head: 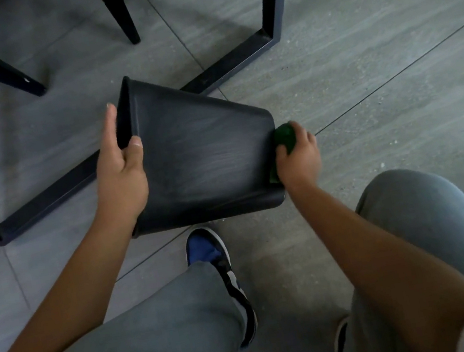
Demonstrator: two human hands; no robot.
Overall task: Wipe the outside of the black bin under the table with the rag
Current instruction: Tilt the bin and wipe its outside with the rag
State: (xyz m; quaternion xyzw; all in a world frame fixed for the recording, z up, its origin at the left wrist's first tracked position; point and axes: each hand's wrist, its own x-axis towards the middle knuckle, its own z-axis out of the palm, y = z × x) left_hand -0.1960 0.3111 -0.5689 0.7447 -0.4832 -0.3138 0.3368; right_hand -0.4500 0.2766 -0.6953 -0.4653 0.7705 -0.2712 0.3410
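Observation:
The black bin (202, 156) is tipped on its side above the floor, its open rim to the left and its base to the right. My left hand (121, 170) grips the rim, thumb on the outer wall and fingers inside the opening. At the base, my right hand (299, 157) is shut on a green rag (285, 135) and presses it against the bin's bottom end. Faint streaks show on the bin's upper wall. Most of the rag is hidden under my fingers.
A black metal table frame (224, 68) runs along the grey tiled floor behind and under the bin. Two dark chair legs (122, 15) stand at the top left. My legs in grey trousers and a blue-and-white shoe (207, 251) are just below the bin.

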